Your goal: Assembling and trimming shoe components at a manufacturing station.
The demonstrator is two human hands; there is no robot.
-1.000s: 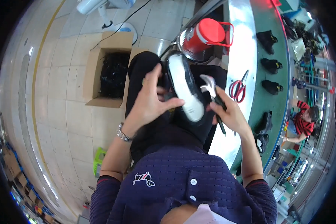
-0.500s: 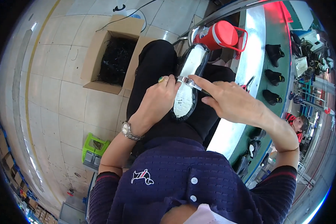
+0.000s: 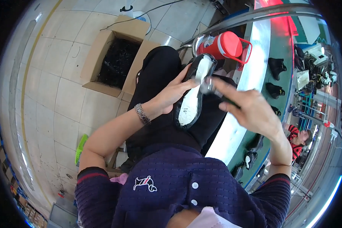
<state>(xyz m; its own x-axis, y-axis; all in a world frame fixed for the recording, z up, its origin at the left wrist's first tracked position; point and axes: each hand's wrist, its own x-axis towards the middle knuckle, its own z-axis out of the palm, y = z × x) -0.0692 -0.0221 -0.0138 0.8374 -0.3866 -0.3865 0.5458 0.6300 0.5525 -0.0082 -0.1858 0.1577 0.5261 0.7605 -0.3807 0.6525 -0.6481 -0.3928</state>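
An upturned black shoe (image 3: 188, 108) with a pale insole-like sole face lies lengthwise over my lap, its toe end pointing away from me. My left hand (image 3: 174, 91) grips its left side near the middle, fingers reaching onto the pale face. From the right, my right hand (image 3: 250, 110) is closed around a metal hand tool (image 3: 207, 85) with a dark handle. The tool's shiny head is at the shoe's waist, close to my left fingertips. Motion blurs it, so its exact kind and whether it touches the shoe cannot be made out.
Left of my knees, an open cardboard box (image 3: 91, 72) holds black scraps. A red and white jug (image 3: 230, 43) stands beyond the shoe. Along the green conveyor (image 3: 264, 117) on the right sit several black shoes (image 3: 274, 90). Another person (image 3: 298, 140) is beyond it.
My left hand has shifted from pinching at the shoe's edge to wrapping its side. The tool in my right hand has moved slightly right. The shoe has tilted and slid a little.
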